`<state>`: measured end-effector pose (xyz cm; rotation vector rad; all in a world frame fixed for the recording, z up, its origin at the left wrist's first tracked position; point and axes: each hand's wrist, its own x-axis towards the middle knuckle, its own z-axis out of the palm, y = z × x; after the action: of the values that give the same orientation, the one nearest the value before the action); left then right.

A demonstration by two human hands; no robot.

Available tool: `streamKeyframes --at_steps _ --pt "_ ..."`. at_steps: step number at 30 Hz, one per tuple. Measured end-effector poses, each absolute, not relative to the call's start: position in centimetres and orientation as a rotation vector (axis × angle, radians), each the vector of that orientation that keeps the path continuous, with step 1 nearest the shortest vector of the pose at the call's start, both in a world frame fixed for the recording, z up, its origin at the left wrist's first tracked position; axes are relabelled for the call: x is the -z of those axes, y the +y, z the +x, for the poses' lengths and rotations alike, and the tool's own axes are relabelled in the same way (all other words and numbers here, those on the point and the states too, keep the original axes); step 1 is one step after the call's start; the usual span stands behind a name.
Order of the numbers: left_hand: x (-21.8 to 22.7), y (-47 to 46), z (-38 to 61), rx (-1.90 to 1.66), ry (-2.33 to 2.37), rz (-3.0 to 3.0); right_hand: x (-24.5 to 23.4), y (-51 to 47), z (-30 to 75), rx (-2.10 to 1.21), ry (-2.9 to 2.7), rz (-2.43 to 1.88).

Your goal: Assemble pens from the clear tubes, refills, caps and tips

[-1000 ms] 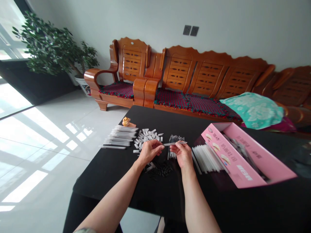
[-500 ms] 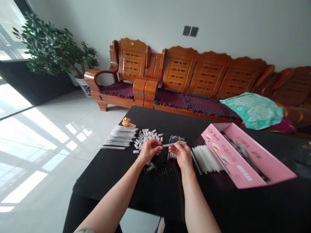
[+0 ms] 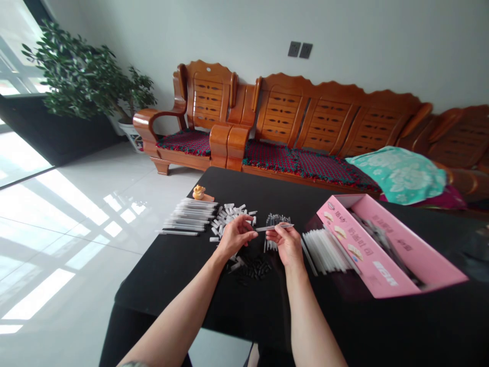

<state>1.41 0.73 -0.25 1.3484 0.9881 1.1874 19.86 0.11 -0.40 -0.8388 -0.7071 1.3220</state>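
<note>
My right hand point(image 3: 287, 245) pinches a slim clear pen point(image 3: 273, 228) between thumb and fingers, its far end reaching toward my left hand point(image 3: 237, 237). The left fingertips curl close to that end, and anything small in them is hidden. On the black table point(image 3: 171, 275), a pile of small white pen parts point(image 3: 231, 215) lies beyond my left hand. A loose heap of black caps point(image 3: 252, 270) lies just below my hands. Behind my right hand is a bunch of thin clear tubes point(image 3: 275, 222).
Left of the parts lies a neat row of white pens point(image 3: 187, 216), with a small orange figurine point(image 3: 198, 192) behind. White tubes point(image 3: 324, 250) lie against an open pink cardboard box point(image 3: 340, 229). A wooden sofa point(image 3: 305, 117) stands beyond the table.
My left hand has shifted slightly, its fingers lifting nearer the pen's end. The pen and my right hand stay about the same.
</note>
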Motion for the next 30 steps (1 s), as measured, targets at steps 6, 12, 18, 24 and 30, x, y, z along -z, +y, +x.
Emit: streamKeyframes --at_steps 6,12,18,24,30 --pt "0.3 0.6 1.2 -1.022 1.094 1.536 0.3 0.1 19.8 -1.334 -0.712 -0.845" --pt "0.5 0.8 1.4 -1.148 1.044 1.399 0.5 0.1 19.8 -1.333 -0.712 -0.84" --pt "0.7 0.6 1.4 -0.992 1.117 1.492 0.4 0.0 19.8 -1.341 -0.729 -0.849" --pt "-0.2 1.1 0.4 -1.18 1.006 1.394 0.5 0.1 20.3 -1.341 -0.712 -0.85" --pt "-0.7 1.7 -3.0 -1.126 1.284 1.546 0.2 -0.1 20.7 -1.326 -0.738 -0.827"
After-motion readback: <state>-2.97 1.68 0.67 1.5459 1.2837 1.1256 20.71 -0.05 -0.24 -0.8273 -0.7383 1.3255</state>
